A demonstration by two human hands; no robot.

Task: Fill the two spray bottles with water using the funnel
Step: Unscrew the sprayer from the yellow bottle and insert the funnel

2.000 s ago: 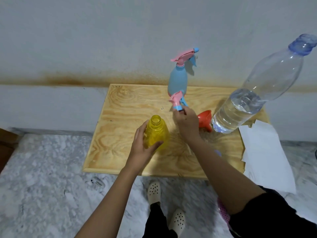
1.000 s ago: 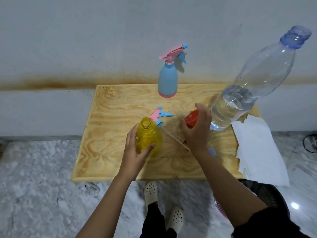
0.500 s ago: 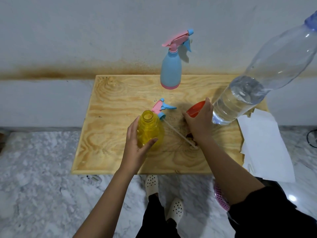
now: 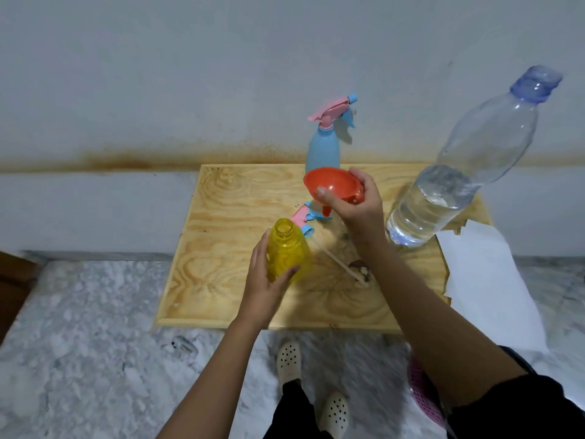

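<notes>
On the pale plywood board (image 4: pixel 221 264) stands a large clear plastic water bottle (image 4: pixel 456 172) without readable label, perhaps half full. The left hand (image 4: pixel 269 286) wraps the open yellow spray bottle (image 4: pixel 286 248). The right hand (image 4: pixel 357 204) pinches the orange plastic funnel (image 4: pixel 332 185) above the board, before the blue spray bottle (image 4: pixel 323 150).

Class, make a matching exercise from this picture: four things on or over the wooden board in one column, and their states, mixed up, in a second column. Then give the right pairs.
Things
1. funnel
2. yellow bottle
3. blue spray bottle
4. big water bottle

States
A. stands at the back, spray head on
B. partly full, cap on
C. held up in the right hand
D. open-necked, steadied by the left hand

Pairs: 1-C, 2-D, 3-A, 4-B
</notes>
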